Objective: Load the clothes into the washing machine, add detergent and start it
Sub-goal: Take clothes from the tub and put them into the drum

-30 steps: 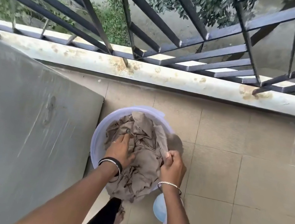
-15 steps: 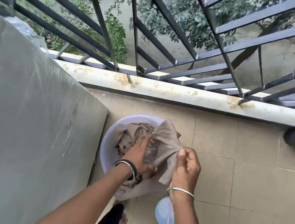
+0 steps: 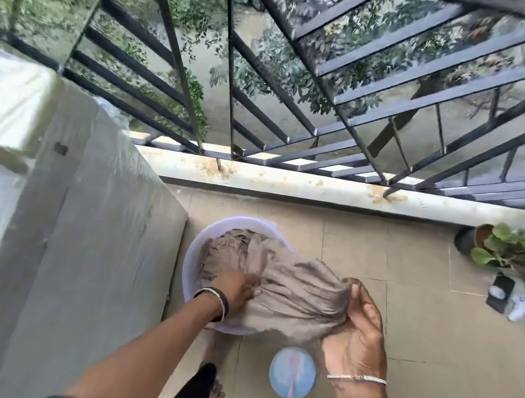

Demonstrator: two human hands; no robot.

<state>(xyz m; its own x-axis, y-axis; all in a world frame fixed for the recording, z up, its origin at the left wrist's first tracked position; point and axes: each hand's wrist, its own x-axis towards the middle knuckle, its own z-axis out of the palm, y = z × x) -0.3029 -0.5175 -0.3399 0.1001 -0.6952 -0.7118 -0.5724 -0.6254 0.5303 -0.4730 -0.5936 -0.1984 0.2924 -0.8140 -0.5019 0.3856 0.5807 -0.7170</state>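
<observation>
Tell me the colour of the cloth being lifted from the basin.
Greyish brown (taupe), plain with no print; the cloth shows best in the head view.

Soft, even daylight came in through the railing [image 3: 309,78] and lit the tiled floor [image 3: 440,332] without hard shadows. The top of the covered machine [image 3: 10,101] at left was washed out by glare. Motion blur smeared the left edge and foliage, and wide-angle distortion bent the bars.

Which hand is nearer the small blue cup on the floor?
Right. The right hand grips cloth just above the blue cup; the left hand is in the basin.
</observation>
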